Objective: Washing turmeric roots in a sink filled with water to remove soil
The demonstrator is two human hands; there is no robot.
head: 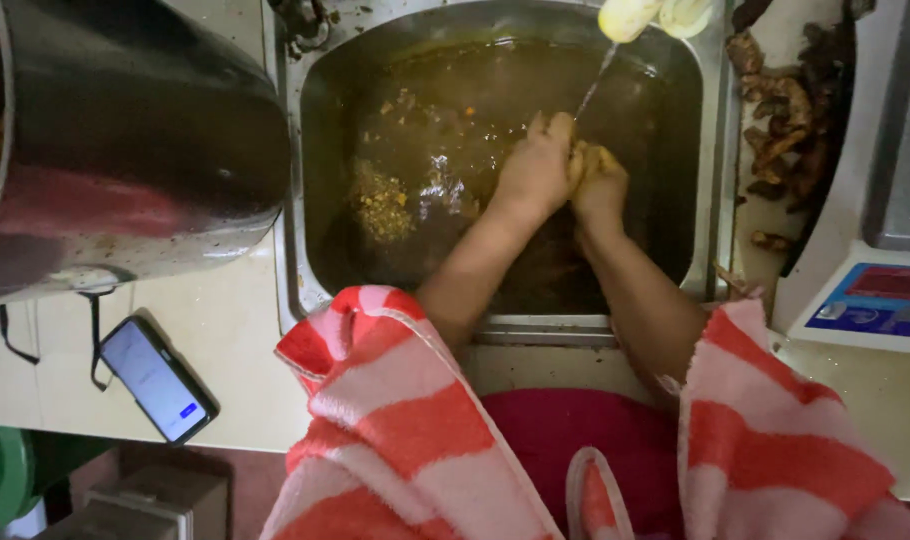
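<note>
My left hand [537,165] and my right hand [600,183] are pressed together over a steel sink [293,190] full of murky brown water. A thin stream of water [595,82] from a pale yellow tap spout [628,17] falls onto them. The fingers are curled against each other; whether they hold anything I cannot tell. Food scraps [380,205] float in the water to the left of the hands. My sleeves are red-and-white striped.
A big steel pot [125,140] lies on the counter at left. A phone [157,378] with a lit screen lies near the counter's front edge. Brown scraps [785,130] are piled right of the sink, beside a weighing scale [870,295].
</note>
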